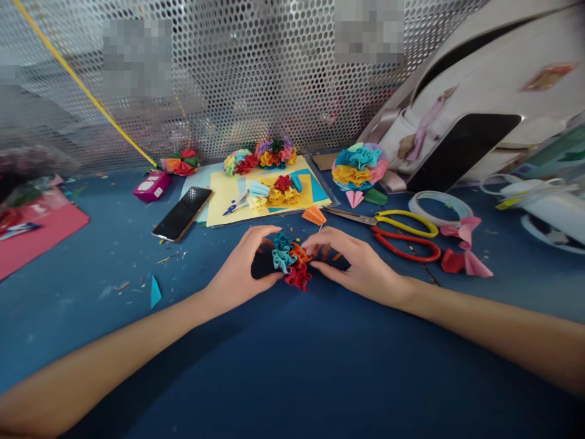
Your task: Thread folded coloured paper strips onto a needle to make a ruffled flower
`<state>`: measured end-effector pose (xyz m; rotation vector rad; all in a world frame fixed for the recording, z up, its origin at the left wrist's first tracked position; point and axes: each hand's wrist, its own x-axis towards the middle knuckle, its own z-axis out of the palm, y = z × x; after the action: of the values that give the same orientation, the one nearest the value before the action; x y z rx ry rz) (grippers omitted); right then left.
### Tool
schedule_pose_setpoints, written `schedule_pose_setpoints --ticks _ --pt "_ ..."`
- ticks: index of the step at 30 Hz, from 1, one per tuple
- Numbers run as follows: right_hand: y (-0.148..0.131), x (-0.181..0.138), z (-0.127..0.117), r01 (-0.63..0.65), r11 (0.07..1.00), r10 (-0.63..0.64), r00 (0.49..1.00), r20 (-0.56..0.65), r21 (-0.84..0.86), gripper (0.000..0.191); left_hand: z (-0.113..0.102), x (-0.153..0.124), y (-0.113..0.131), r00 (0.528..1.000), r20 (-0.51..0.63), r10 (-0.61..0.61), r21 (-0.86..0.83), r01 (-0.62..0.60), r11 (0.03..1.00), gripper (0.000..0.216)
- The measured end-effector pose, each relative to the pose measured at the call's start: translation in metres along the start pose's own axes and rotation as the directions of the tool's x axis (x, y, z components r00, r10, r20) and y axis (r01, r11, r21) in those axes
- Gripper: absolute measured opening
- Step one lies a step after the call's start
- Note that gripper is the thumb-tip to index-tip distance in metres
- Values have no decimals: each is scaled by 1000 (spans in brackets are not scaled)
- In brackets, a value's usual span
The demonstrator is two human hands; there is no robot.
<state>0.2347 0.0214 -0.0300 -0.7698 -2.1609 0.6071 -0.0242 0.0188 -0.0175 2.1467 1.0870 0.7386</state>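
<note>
A small ruffled paper flower cluster (284, 259) in teal, orange and red is held low over the blue table, between both hands. My left hand (242, 259) curves around its left side, with thumb and fingertips closed on the teal folds. From the right, my right hand (359, 259) pinches at the orange folds; its lower fingers are partly hidden. A thin, pale sliver sticks up by the right knuckles, too fine to identify. Just beyond that hand lies a folded orange paper piece (314, 214). Scissors (425, 224) with one yellow and one red handle rest to its right.
Behind the hands, a compass (235, 203) and folded paper pieces (284, 194) lie on yellow sheets (219, 210). A phone (183, 213) and purple box (152, 186) are left. Finished paper balls (359, 166), a tape roll (441, 207), another phone (461, 152) and a backpack (493, 79) stand right.
</note>
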Motion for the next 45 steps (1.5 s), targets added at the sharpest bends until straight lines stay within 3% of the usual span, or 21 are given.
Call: schedule_pose_setpoints --ticks 9,16,24,30,33,37,40,45 --pt "1 2 -2 -28 997 27 1000 17 79 20 0 -1 0 998 37 42 -125 -37 991 68" --pt "-2 -1 -3 -33 994 38 999 -35 109 18 1 -2 -1 1000 14 -8 -234 11 972 63" --pt "-6 -2 -3 89 986 -81 995 -58 142 11 0 -1 -2 999 38 -28 -330 39 943 53" --pt "-12 -3 -3 128 978 -109 987 -121 167 13 0 -3 10 993 97 -71 -450 107 886 48" --pt "-15 -4 -2 129 975 -107 986 -131 179 16 -3 -6 16 990 120 -79 -373 119 920 40" --pt "-15 -2 -1 147 974 -141 989 -42 174 8 -9 -9 20 989 143 -49 -186 76 980 41" --pt "-14 -1 0 127 976 -127 992 -15 174 5 -11 -9 22 979 202 -28 -167 63 984 44" --pt "-14 -2 0 98 982 -95 995 -22 160 10 -6 -9 23 994 114 2 -99 9 995 66"
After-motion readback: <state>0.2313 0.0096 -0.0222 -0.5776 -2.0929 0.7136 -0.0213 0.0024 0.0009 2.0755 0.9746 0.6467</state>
